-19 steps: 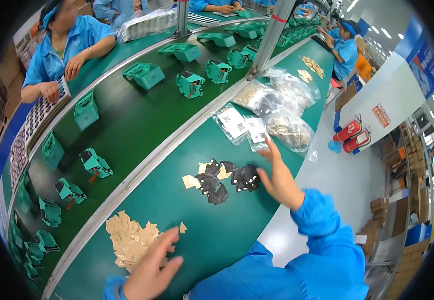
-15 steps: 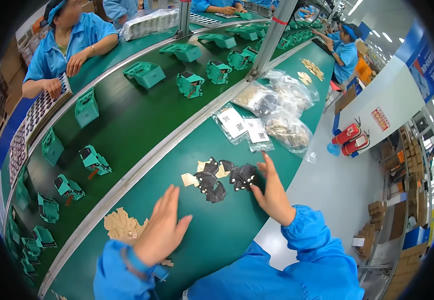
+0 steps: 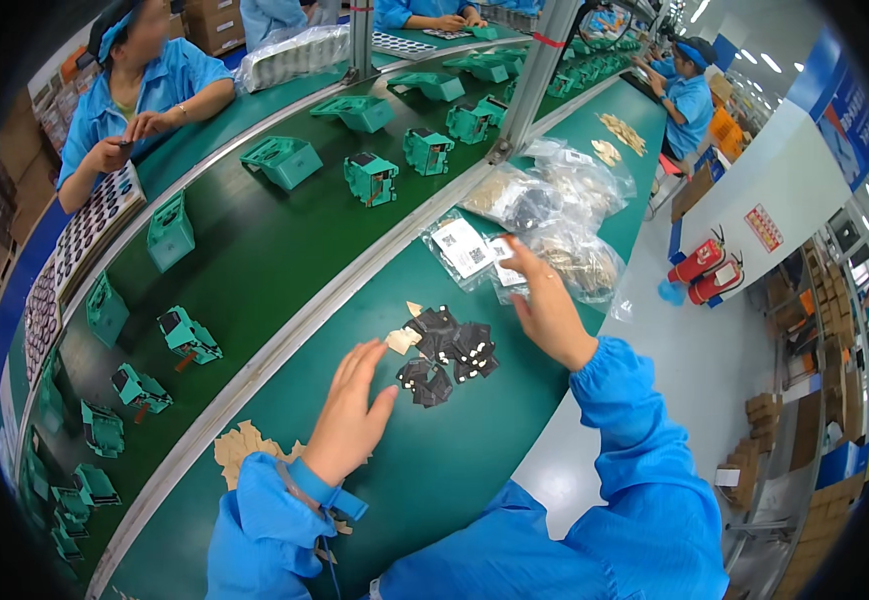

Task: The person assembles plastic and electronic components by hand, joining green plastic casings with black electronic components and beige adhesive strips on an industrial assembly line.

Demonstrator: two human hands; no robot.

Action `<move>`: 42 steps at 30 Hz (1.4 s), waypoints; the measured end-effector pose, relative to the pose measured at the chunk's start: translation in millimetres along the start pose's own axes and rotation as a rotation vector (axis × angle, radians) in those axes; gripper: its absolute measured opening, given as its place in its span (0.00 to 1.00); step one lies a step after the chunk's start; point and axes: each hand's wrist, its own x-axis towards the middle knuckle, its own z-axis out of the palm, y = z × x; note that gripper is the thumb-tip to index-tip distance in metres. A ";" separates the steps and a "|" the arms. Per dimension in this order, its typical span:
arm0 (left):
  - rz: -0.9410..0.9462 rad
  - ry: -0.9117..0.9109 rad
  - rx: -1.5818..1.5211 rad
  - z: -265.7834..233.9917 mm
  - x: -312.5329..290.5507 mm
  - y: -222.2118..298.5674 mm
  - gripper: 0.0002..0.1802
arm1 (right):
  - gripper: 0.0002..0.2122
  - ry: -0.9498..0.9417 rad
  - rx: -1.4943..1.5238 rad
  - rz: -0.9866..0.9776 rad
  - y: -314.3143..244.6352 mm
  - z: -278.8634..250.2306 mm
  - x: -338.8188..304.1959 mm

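Green bench (image 3: 469, 450), code-printed labels (image 3: 462, 248), black pieces (image 3: 442, 324), left fingers (image 3: 361, 366) wide, right fingers (image 3: 526, 260) wide

Worker's arms both reach forward, loose blue sleeves (image 3: 644, 450) gathered at the cuffs. Left forearm (image 3: 269, 525) held the closer in to the body; blue band (image 3: 329, 488) round the wrist. Left grip (image 3: 349, 415) bare, fingers nearly straight, close together, pointing forward; thumb standing off to the right, back of it turned outward. Right forearm (image 3: 634, 420) reaches farther out, angling leftward toward the wrist. Right grip (image 3: 552, 305) also bare, fingers aimed forward and left, slightly bent, thumb clear of them. The two well apart, palms turned inward.
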 end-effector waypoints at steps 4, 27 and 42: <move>0.071 0.009 0.157 18.4 12.5 9.2 0.29 | 0.32 -0.165 -0.198 -0.210 16.3 18.5 22.1; -0.107 0.039 -0.308 -10.6 -14.7 49.6 0.12 | 0.29 -0.003 0.458 0.217 11.7 29.7 100.8; -0.292 0.645 -0.613 3.9 -160.6 51.9 0.08 | 0.32 -0.205 -0.198 -0.145 59.3 -41.8 96.2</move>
